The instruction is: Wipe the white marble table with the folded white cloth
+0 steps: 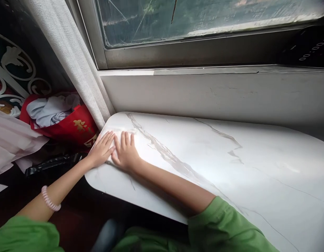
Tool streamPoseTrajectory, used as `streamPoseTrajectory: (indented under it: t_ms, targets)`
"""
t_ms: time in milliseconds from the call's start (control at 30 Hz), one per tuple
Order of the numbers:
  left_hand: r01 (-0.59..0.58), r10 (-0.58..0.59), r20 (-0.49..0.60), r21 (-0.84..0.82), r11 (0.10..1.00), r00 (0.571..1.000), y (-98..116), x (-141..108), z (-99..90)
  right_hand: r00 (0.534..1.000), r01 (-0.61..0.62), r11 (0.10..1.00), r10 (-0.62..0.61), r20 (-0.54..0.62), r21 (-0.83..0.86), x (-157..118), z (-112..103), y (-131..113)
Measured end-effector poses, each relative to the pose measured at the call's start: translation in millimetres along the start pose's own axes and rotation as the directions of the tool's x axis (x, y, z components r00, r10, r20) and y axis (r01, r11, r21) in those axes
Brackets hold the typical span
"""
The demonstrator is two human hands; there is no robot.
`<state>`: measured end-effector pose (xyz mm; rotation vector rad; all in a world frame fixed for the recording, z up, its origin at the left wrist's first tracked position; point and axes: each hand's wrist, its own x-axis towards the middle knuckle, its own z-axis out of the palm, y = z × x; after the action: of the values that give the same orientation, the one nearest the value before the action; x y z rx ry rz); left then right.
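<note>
Marble-patterned tabletop [183,143], white and glossy with grey-brown veins, lies in front of the person, running from the left of the scene out past the right edge, its left corners rounded. The person's 2 bare hands rest palm down at its left end. The left hand [101,150] lies at the edge, fingers straight and slightly parted; the right hand [126,152] is just beside it, fingers spread a little more. Neither grips anything that shows; a faint pale patch by the fingertips may be thin cloth, but its outline is too weak to tell. A pale pink coiled band [50,199] circles the left forearm, and green sleeves [230,224] cover the upper arms.

On the far side, a pale wall [190,91] rises to a metal-framed window [204,21]. A whitish curtain [69,52] hangs at its left. Farther left, a red bag [75,127] with gold markings holds crumpled pale fabric [51,108], near white scrollwork [16,59] and pink cloth [16,140].
</note>
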<state>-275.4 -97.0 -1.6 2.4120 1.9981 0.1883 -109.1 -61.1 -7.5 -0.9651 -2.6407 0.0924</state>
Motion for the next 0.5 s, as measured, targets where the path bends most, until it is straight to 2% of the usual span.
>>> streamPoseTrajectory:
  t_ms: [133,200,267,367,433,500]
  targets:
    - [-0.048,0.048,-0.021,0.019,0.999,0.999,28.8,-60.2,-9.2,0.994,0.051,0.999,-0.051,0.099,0.000,-44.2,-19.7,-35.9]
    - [-0.050,0.051,-0.018,0.028,0.998,0.999,42.1,-79.1,-14.4,0.987,0.080,0.997,-0.081,0.140,0.010,-61.3,-29.3,-43.7]
    - [-0.047,0.047,0.000,0.035,0.998,0.999,49.5,-87.8,-19.2,0.979,0.104,0.994,-0.109,0.173,0.038,-72.4,-37.6,-45.4]
    - [-0.055,0.054,0.011,0.027,0.998,0.998,48.0,-80.5,-21.9,0.967,0.098,0.991,-0.115,0.227,0.087,-73.8,-45.9,-40.6]
    - [-0.067,0.067,0.012,0.002,0.998,0.998,43.2,-62.3,-18.9,0.963,0.036,0.994,-0.061,0.262,0.099,-63.7,-47.1,-32.6]
    - [-0.074,0.074,0.018,-0.023,0.997,0.997,39.8,-33.5,-12.5,0.966,-0.062,0.994,0.038,0.257,0.086,-46.5,-43.2,-18.0]
